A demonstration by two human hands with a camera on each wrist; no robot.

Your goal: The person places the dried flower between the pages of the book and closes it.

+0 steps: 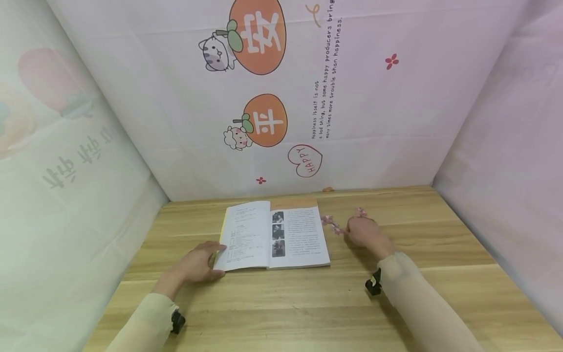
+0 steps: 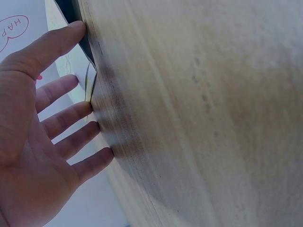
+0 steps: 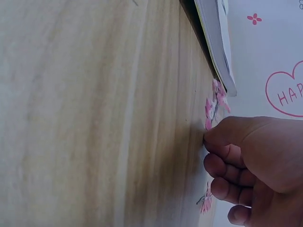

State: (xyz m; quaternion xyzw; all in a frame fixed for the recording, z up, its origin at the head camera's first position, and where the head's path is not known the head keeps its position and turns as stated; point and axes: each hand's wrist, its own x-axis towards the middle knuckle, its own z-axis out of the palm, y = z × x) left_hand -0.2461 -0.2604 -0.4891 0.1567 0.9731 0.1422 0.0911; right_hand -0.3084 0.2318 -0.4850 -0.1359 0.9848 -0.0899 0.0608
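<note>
An open book [image 1: 296, 239] lies on the wooden table, text on both pages and several dark photos on the right one. My left hand [image 1: 200, 261] rests at its lower left corner, index finger on the page edge. In the left wrist view those fingers [image 2: 71, 142] are spread and fairly straight. Right of the book, my right hand [image 1: 364, 231] pinches a sprig of pink artificial blossoms [image 1: 336, 228] between thumb and fingers. Blossoms [image 3: 218, 101] stick out toward the book on one side of the hand, and one more shows on the other side. The gripped stem is hidden.
A white printed cloth [image 1: 360, 122] hangs behind the table [image 1: 281, 308], with further cloth at left and right. A thin orange-brown strip [image 1: 293, 203] shows at the book's top edge. Dark wrist devices [image 1: 374, 282] are worn on both sleeves.
</note>
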